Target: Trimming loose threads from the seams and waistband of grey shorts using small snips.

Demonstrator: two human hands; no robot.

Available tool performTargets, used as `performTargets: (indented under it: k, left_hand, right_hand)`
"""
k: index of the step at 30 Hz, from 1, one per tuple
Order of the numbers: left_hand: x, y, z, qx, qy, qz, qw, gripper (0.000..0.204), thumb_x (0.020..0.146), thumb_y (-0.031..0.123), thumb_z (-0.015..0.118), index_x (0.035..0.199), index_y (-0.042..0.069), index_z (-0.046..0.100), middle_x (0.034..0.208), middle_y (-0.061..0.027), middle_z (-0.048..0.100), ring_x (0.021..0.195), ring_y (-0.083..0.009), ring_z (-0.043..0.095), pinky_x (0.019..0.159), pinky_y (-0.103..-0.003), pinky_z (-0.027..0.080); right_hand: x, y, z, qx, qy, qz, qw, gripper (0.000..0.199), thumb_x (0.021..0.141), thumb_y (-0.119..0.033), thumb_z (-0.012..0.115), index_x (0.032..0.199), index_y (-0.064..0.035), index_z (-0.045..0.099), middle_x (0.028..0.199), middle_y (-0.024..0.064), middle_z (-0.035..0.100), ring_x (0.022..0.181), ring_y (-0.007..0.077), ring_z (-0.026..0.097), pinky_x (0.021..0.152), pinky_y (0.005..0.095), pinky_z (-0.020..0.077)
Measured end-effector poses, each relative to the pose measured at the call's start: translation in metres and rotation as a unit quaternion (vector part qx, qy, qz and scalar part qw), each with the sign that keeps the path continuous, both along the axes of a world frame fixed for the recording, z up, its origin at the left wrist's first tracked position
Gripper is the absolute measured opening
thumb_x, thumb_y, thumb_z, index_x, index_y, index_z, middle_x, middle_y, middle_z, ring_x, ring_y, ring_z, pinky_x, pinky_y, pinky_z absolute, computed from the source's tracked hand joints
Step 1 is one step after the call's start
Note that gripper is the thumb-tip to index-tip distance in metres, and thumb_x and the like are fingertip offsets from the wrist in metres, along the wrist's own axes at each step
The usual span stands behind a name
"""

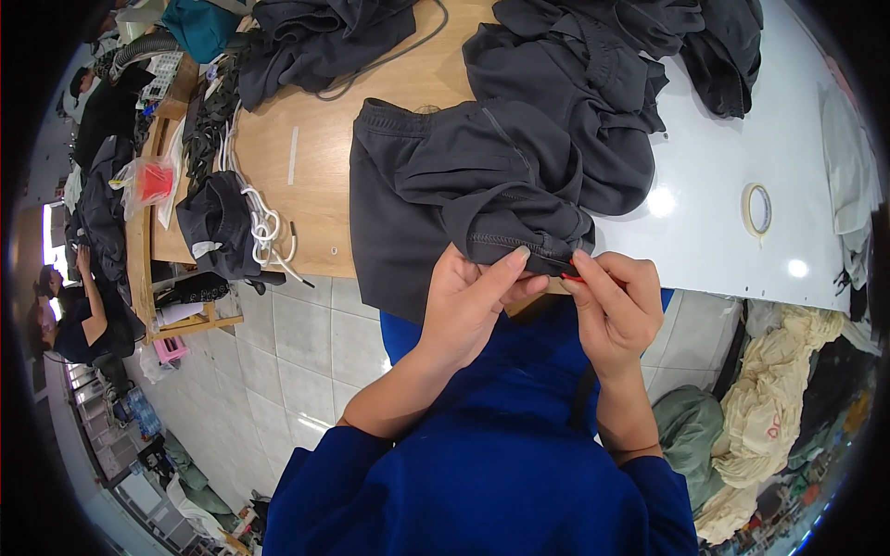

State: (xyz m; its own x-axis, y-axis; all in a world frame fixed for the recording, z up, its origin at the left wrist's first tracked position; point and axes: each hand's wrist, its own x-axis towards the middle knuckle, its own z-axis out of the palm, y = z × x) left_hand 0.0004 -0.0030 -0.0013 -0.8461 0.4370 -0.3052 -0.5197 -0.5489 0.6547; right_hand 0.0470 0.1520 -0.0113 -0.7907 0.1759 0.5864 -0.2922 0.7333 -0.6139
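Dark grey shorts (pixel 399 190) with a gathered elastic waistband lie partly on the wooden table, and their near part hangs over its front edge. My left hand (pixel 477 296) pinches a stitched edge of the shorts between thumb and fingers. Close beside it, my right hand (pixel 616 301) is closed, its thumb and forefinger pressed together around a small red tool (pixel 572 275) at the end of the same edge. Most of that tool is hidden by the fingers, so its kind cannot be told.
More dark garments (pixel 565 83) are heaped behind the shorts. A tape roll (pixel 757 208) rests on the white table (pixel 705 185) at right. White cords (pixel 264 222) hang by a dark bundle at left. Cream fabric (pixel 769 398) is piled low right. Another person (pixel 82 310) is at far left.
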Motion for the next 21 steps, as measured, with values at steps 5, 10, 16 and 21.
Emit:
performTargets:
  k: [5,10,16,21]
  left_hand:
    - [0.001,0.0,-0.002,0.003,0.0,0.005,1.0,0.017,0.091,0.004,0.05,0.108,0.0,0.05,0.104,-0.0105,0.061,0.091,-0.0151,0.062,0.079,-0.028,0.054]
    - [0.001,0.002,-0.001,0.005,0.001,0.004,1.0,0.018,0.091,0.004,0.05,0.109,0.001,0.05,0.105,-0.0105,0.061,0.093,-0.016,0.061,0.081,-0.029,0.053]
    - [0.003,0.0,-0.005,0.011,0.006,0.007,1.0,0.018,0.091,0.004,0.05,0.109,0.002,0.049,0.106,-0.0101,0.06,0.093,-0.016,0.061,0.08,-0.03,0.053]
    - [0.004,-0.001,-0.008,-0.029,0.019,0.021,0.999,0.017,0.093,0.007,0.047,0.108,0.002,0.052,0.104,-0.0127,0.062,0.092,-0.0174,0.062,0.076,-0.029,0.053]
  right_hand:
    - [0.006,-0.001,0.004,-0.221,-0.057,-0.01,0.974,0.032,0.071,-0.003,0.071,0.103,0.0,0.065,0.09,0.0099,0.058,0.076,0.0159,0.056,0.066,0.0225,0.0447]
    - [0.003,0.003,0.003,-0.242,-0.059,0.049,0.967,0.042,0.07,-0.003,0.071,0.11,0.0014,0.059,0.092,0.012,0.058,0.079,0.0179,0.057,0.07,0.0238,0.0453]
    - [-0.008,-0.005,0.006,-0.219,-0.083,0.102,0.967,0.044,0.064,-0.001,0.073,0.106,0.0008,0.062,0.086,0.0102,0.057,0.073,0.0192,0.057,0.066,0.0239,0.045]
    - [0.001,0.006,0.004,-0.283,-0.096,0.201,0.933,0.033,0.059,0.0,0.072,0.091,-0.0016,0.064,0.082,0.0073,0.057,0.069,0.014,0.054,0.061,0.0215,0.0411]
